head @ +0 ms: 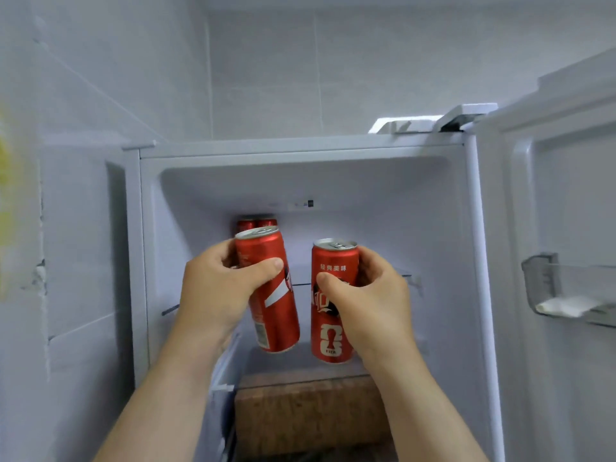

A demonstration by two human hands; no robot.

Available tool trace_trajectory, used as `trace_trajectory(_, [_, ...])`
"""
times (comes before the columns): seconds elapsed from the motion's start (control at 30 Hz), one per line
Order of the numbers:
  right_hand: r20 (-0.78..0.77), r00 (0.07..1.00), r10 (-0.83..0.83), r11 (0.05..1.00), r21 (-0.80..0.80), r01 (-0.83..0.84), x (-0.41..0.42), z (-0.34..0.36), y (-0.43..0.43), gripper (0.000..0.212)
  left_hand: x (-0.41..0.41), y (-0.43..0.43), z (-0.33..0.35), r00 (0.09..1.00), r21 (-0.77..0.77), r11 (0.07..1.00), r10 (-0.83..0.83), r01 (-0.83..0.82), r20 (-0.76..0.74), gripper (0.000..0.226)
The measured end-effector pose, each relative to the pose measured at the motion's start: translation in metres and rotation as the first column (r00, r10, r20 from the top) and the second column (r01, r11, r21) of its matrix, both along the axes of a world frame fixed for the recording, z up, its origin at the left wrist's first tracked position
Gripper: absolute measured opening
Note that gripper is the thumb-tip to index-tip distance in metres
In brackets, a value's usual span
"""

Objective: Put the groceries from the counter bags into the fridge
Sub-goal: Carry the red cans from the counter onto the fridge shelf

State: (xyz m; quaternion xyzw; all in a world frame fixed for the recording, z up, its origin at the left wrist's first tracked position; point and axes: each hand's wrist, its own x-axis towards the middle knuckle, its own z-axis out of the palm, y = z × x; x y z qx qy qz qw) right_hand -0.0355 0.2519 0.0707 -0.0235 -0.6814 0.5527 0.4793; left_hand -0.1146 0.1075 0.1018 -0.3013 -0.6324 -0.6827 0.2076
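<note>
I face the open white fridge (pixel 301 151). My left hand (pixel 216 288) grips a tall red soda can (pixel 276 315), tilted slightly left at the top. My right hand (pixel 370 295) grips a second red soda can (pixel 328 331), held upright. Both cans hang in front of the top compartment, just above the glass shelf (pixel 405 276). Two more red cans (pixel 256 223) stand at the back of that shelf, mostly hidden behind the left can.
The fridge door (pixel 566 201) stands open at the right, with a clear door bin (pixel 546 288) holding something white. A brown item (pixel 306 415) lies on a lower level under glass. Tiled wall lies to the left and behind.
</note>
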Motion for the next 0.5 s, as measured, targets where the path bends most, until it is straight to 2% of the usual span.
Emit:
trace_trajectory(0.13, [-0.076,0.997,-0.009,1.000,-0.009,0.009,-0.030,0.027,0.016,0.032,-0.034,0.020,0.028,1.000,0.046,0.999,0.009,-0.010,0.024,0.017])
trace_trajectory(0.23, [-0.102,0.994,-0.029,0.999,-0.029,0.026,-0.045,0.038,0.028,0.035,-0.052,0.033,0.040,0.999,0.064,0.998,0.014,-0.017,0.043,0.016])
trace_trajectory(0.5, [-0.103,0.985,-0.142,0.988,-0.069,0.135,-0.080,0.058,0.067,0.025,-0.097,0.063,0.057,0.994,0.096,0.995,-0.030,0.020,0.108,0.016])
